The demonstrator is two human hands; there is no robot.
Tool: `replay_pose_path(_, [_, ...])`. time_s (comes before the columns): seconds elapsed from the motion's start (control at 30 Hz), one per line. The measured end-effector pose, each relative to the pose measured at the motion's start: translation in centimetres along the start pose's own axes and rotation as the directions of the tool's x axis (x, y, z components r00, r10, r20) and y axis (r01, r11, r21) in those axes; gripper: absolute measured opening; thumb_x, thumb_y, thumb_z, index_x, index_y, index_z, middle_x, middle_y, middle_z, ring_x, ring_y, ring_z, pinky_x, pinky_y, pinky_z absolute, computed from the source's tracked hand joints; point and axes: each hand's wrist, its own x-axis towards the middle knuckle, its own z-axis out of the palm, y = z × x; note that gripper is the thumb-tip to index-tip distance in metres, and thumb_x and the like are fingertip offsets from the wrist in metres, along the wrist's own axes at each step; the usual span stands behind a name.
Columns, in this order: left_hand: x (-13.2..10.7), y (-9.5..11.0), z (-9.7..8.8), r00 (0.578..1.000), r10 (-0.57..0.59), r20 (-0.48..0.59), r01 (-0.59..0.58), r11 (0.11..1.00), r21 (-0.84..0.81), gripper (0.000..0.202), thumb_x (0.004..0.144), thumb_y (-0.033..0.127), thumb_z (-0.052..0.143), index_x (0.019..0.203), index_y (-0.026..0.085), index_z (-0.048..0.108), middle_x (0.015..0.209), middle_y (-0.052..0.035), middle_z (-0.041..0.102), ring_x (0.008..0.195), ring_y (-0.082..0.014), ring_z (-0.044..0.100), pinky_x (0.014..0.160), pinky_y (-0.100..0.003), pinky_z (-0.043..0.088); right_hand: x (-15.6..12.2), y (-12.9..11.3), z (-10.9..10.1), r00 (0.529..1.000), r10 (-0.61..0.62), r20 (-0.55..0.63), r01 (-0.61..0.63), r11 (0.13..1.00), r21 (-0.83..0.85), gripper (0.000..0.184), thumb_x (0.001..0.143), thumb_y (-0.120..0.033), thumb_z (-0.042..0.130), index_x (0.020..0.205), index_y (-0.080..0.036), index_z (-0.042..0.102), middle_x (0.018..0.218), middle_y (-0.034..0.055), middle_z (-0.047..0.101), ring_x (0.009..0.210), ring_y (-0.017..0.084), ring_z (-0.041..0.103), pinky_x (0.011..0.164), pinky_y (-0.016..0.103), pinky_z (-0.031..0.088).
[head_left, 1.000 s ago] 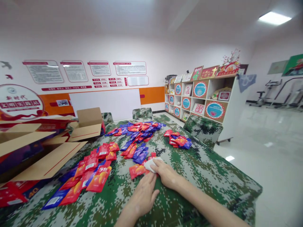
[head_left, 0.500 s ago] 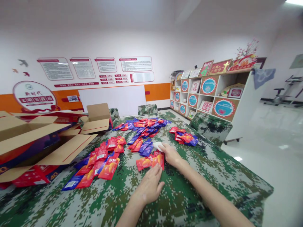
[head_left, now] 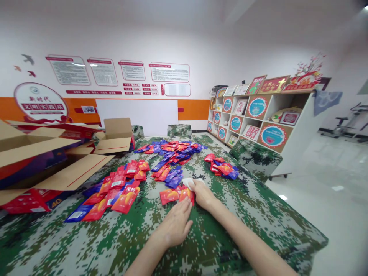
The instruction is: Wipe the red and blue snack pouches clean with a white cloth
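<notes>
My left hand (head_left: 174,223) lies flat with its fingers stretched over the lower part of a red packet (head_left: 185,193) with an orange fruit picture. A white wipe or cloth (head_left: 188,183) is pinched in my right hand (head_left: 202,194), at the top edge of that packet. Partly beside it, to the left, lies another red packet (head_left: 169,196). Several blue packets (head_left: 174,177) sit just beyond. A pile of red and blue packets (head_left: 117,188) spreads to the left of my hands, and a smaller pile (head_left: 222,168) lies to the right.
A camouflage cloth (head_left: 224,237) covers the table. A larger packet heap (head_left: 178,150) lies toward the far end. Open cardboard boxes (head_left: 86,170) crowd the left side. Camouflage-covered chairs (head_left: 253,159) stand around the table, and a shelf unit (head_left: 271,103) stands behind at right.
The view has shifted a little. The white wipe now shows more on the right, above my right hand's fingers. My left hand keeps its place on the red packet.
</notes>
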Motion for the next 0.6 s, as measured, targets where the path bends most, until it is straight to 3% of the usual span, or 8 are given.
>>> replay_pose_path(0.1, [-0.1,0.2,-0.2,1.0,-0.014,0.015,0.014,1.0,-0.012,0.056,0.088,0.032,0.043,0.139,0.016,0.028,0.146,-0.0105,0.026,0.133,-0.0265,0.023,0.11,-0.042,0.022,2.0,1.0,-0.1,0.998,0.068,-0.001,-0.068,0.994,-0.083,0.037,0.081,-0.008,0.041,0.116,-0.011,0.055,0.111,0.016,0.056,0.104,0.024,0.049,0.092,0.032,0.034])
replay_pose_path(0.17, [0.1,0.2,-0.7,0.999,-0.03,0.03,0.031,0.999,-0.028,0.055,0.086,0.032,0.045,0.138,0.017,0.031,0.144,-0.0104,0.03,0.132,-0.0262,0.026,0.109,-0.041,0.023,2.4,1.4,-0.2,0.997,0.079,-0.007,-0.079,0.993,-0.092,0.042,0.077,-0.004,0.043,0.117,-0.008,0.054,0.114,0.018,0.054,0.106,0.024,0.048,0.093,0.033,0.033])
replay_pose_path(0.33, [2.2,-0.5,-1.9,0.991,-0.131,-0.032,0.131,0.991,-0.003,0.047,0.079,0.032,0.054,0.124,0.021,0.044,0.136,-0.0088,0.039,0.126,-0.0265,0.033,0.106,-0.04,0.025,0.2,1.7,-1.0,0.998,0.03,-0.046,-0.034,0.994,-0.1,0.066,0.069,0.001,0.042,0.132,-0.018,0.043,0.132,0.0108,0.045,0.116,0.022,0.043,0.098,0.03,0.03])
replay_pose_path(0.43, [4.4,-1.1,-1.7,0.961,-0.27,-0.063,0.273,0.961,0.043,0.072,0.072,0.041,0.062,0.134,0.018,0.033,0.139,-0.0146,0.03,0.129,-0.0332,0.026,0.105,-0.045,0.022,-2.5,2.2,-1.1,0.993,0.019,-0.113,-0.029,0.995,-0.092,0.066,0.07,0.0,0.038,0.132,-0.02,0.044,0.135,0.0104,0.044,0.12,0.021,0.041,0.102,0.032,0.029])
replay_pose_path(0.5, [5.6,-1.3,-1.2,0.954,-0.296,-0.05,0.299,0.953,0.05,0.087,0.068,0.046,0.064,0.141,0.022,0.021,0.139,-0.0151,0.029,0.128,-0.036,0.027,0.103,-0.048,0.022,-4.2,2.5,-0.7,0.988,0.025,-0.155,-0.039,0.996,-0.083,0.066,0.07,0.0,0.037,0.132,-0.021,0.045,0.137,0.0109,0.042,0.124,0.021,0.039,0.104,0.034,0.028])
replay_pose_path(0.6, [6.8,-1.2,-0.8,0.958,-0.274,-0.086,0.28,0.958,0.068,0.087,0.069,0.039,0.061,0.142,0.027,0.015,0.135,-0.0135,0.033,0.124,-0.0353,0.032,0.101,-0.048,0.024,-5.8,2.9,-0.2,0.98,0.027,-0.196,-0.043,0.996,-0.077,0.068,0.069,0.002,0.036,0.132,-0.022,0.044,0.139,0.0094,0.04,0.127,0.02,0.036,0.106,0.036,0.027])
